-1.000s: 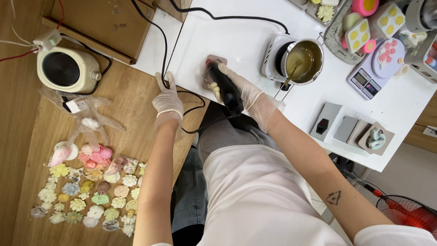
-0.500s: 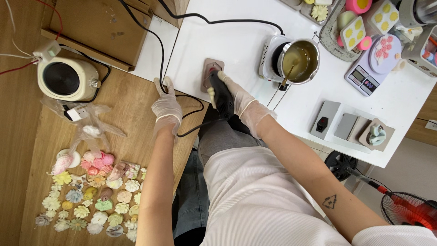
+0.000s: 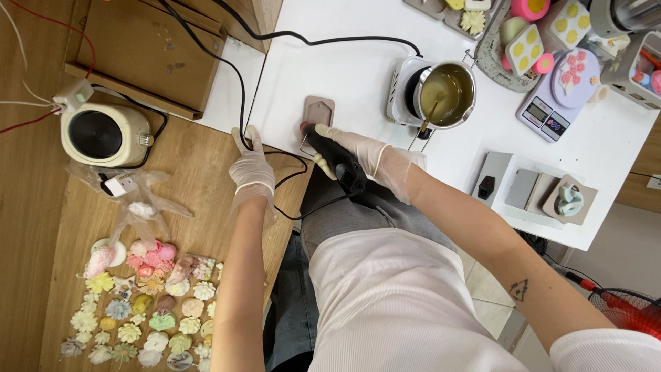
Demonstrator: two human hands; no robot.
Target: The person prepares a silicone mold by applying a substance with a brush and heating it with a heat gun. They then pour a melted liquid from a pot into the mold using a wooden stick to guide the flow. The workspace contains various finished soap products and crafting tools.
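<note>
My right hand [image 3: 372, 160], in a thin clear glove, grips a black corded heat tool [image 3: 335, 160] whose nozzle points at a small brownish rectangular mould [image 3: 318, 113] on the white table [image 3: 330, 69]. My gloved left hand [image 3: 252, 169] rests flat with fingers apart on the wooden surface [image 3: 186, 186], just left of the table's edge and next to the tool's black cable [image 3: 289, 186]. The mould lies flat, a little beyond the tool's tip.
A metal pot of yellow melted wax [image 3: 446, 93] sits on a small hotplate at the right. Beyond it are a digital scale [image 3: 554, 110], moulds and pastel shapes. A cream round appliance [image 3: 103, 134] and several pastel flower shapes [image 3: 138, 303] lie on the wooden surface.
The view has shifted slightly; my right hand has brought the tool a little nearer the mould. My left hand stays flat in the same spot.
</note>
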